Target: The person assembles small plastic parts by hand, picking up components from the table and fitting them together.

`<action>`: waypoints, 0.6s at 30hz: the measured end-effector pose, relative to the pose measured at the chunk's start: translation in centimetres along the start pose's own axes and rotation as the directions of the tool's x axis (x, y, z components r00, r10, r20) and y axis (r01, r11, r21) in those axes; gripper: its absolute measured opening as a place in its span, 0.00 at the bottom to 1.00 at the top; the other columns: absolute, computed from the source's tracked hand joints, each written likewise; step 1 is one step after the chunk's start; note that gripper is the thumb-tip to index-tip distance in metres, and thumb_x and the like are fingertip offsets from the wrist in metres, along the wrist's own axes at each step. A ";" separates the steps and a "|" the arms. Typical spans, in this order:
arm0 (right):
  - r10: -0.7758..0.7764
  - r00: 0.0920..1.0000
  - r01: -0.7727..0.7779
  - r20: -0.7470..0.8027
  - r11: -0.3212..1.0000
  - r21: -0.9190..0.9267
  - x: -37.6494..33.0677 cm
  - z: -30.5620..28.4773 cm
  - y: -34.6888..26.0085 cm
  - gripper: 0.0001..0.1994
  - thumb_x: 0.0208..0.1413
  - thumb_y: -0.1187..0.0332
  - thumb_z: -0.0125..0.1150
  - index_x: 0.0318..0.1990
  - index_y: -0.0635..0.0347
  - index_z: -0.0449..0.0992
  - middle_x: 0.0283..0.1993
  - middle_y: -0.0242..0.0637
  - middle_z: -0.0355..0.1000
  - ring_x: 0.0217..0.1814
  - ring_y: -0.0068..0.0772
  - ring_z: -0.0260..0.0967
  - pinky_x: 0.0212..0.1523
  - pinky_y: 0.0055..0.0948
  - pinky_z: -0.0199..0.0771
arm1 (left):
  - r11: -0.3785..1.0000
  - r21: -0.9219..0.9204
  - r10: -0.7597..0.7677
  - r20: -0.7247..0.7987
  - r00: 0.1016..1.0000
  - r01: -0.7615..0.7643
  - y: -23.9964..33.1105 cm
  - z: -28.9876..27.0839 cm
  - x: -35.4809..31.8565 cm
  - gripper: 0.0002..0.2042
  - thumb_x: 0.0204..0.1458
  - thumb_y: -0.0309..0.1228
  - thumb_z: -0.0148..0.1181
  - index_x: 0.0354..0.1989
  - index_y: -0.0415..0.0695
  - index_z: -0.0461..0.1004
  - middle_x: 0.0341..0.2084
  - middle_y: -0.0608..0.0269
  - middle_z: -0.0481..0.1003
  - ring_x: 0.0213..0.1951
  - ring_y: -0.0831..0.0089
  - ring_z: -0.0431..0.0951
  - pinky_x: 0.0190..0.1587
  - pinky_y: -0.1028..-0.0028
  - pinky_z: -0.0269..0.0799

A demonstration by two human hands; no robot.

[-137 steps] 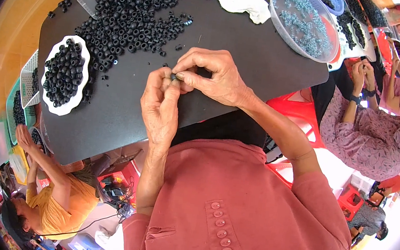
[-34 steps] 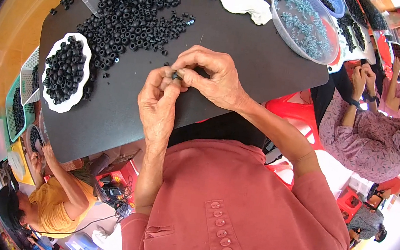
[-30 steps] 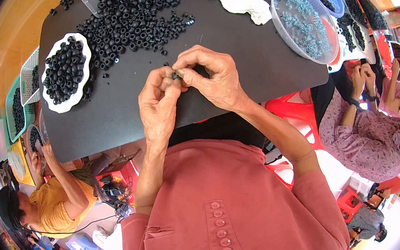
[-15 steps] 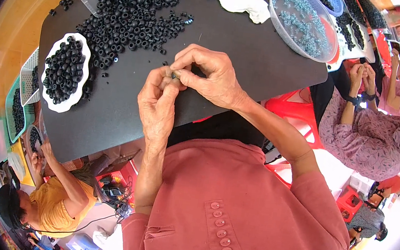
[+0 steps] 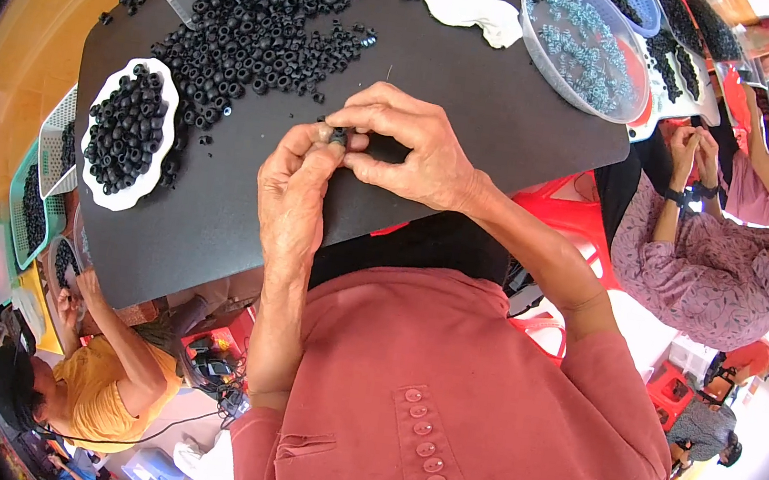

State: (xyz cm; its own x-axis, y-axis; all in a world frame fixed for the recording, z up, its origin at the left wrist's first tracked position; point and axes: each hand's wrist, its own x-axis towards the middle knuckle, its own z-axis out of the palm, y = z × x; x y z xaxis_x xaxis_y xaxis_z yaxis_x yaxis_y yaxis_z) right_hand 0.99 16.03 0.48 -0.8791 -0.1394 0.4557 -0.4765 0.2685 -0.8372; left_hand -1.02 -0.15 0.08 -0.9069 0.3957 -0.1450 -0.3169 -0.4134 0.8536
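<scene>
Small black piece (image 5: 338, 137): in the head view, up at the fingertips, raised over the near part of the dark table (image 5: 508, 92); mostly hidden by fingers, so its exact shape and tilt cannot be told.
Handling: probably very light, and firm or slightly rubbery if it is like the loose ones nearby; unlikely to break, but small and rounded enough to roll or slip from a loose pinch.
Where to hold: best taken by its outer wall, thumb on one side and forefinger on the other, leaving the end uncovered.
Left hand (image 5: 292, 192): thumb and forefinger closed together on the piece, pinching it; the other fingers curled beneath.
Right hand (image 5: 419, 153): thumb and forefinger parted at the piece, with a visible gap between them; whether either presses on it cannot be told.
Heap of black pieces (image 5: 269, 10): spread loose beyond the hands, many showing open round ends.
White dish (image 5: 117, 201): scalloped rim, filled with similar black pieces, left of the hands and well apart from them.
Clear tub (image 5: 557, 88): at the far right, with pale blue bits (image 5: 584, 58) inside, near a crumpled white cloth (image 5: 466, 3).
</scene>
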 end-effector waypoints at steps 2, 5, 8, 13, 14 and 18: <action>-0.037 0.999 0.037 -0.010 0.998 -0.050 -0.1 0.2 0.2 0.17 0.44 0.83 0.61 0.45 0.64 0.75 0.41 0.36 0.70 0.33 0.24 0.69 0.38 0.23 0.73 | 1.000 0.013 -0.004 0.020 1.000 0.003 0.0 -0.3 0.1 0.07 0.56 0.22 0.51 0.40 0.35 0.73 0.33 0.61 0.77 0.37 0.78 0.76 0.45 0.78 0.70; 0.014 1.000 -0.014 0.005 0.999 0.037 0.1 0.0 -0.1 0.16 0.45 0.83 0.60 0.45 0.65 0.75 0.39 0.36 0.71 0.32 0.24 0.70 0.37 0.23 0.73 | 1.000 -0.005 -0.006 0.010 1.000 0.006 -0.3 -0.6 0.2 0.06 0.55 0.21 0.52 0.40 0.35 0.73 0.33 0.61 0.76 0.35 0.77 0.76 0.44 0.77 0.71; 0.049 0.999 -0.049 -0.001 0.993 0.106 0.1 -0.3 0.4 0.14 0.47 0.84 0.58 0.43 0.65 0.76 0.37 0.36 0.71 0.32 0.23 0.70 0.35 0.23 0.73 | 0.999 0.044 0.032 0.022 0.999 -0.033 -0.4 -0.3 0.2 0.06 0.54 0.20 0.52 0.39 0.35 0.72 0.31 0.64 0.75 0.34 0.78 0.75 0.43 0.78 0.71; 0.151 0.988 -0.144 -0.015 0.967 0.211 0.0 -0.5 0.2 0.10 0.50 0.84 0.55 0.40 0.65 0.76 0.35 0.34 0.71 0.31 0.20 0.69 0.31 0.20 0.70 | 0.962 0.260 0.081 0.000 0.997 -0.078 -0.6 0.5 0.0 0.05 0.53 0.19 0.53 0.38 0.35 0.72 0.30 0.67 0.73 0.34 0.81 0.73 0.43 0.79 0.70; 0.194 0.981 -0.183 -0.020 0.949 0.258 0.0 -0.6 0.0 0.09 0.51 0.84 0.55 0.39 0.65 0.76 0.35 0.33 0.70 0.31 0.19 0.68 0.31 0.19 0.70 | 0.950 0.301 0.091 -0.005 0.996 -0.085 -0.5 0.6 -0.1 0.05 0.53 0.19 0.54 0.38 0.35 0.71 0.30 0.68 0.72 0.34 0.81 0.73 0.43 0.79 0.70; 0.227 0.973 -0.210 -0.039 0.944 0.253 -0.3 -0.3 0.7 0.08 0.51 0.84 0.55 0.37 0.65 0.75 0.34 0.33 0.70 0.31 0.19 0.68 0.30 0.19 0.69 | 0.950 0.300 0.100 -0.018 0.995 -0.090 -0.7 0.6 0.1 0.05 0.54 0.19 0.54 0.38 0.36 0.71 0.30 0.68 0.72 0.34 0.81 0.73 0.43 0.79 0.71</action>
State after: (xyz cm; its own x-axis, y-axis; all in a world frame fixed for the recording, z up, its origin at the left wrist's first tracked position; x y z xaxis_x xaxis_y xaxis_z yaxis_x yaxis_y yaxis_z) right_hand 0.89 16.54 -0.16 -0.9635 -0.0374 0.2649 -0.2664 0.0413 -0.9630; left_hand -0.68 0.66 -0.21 -0.9388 0.3376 -0.0682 -0.1361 -0.1817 0.9739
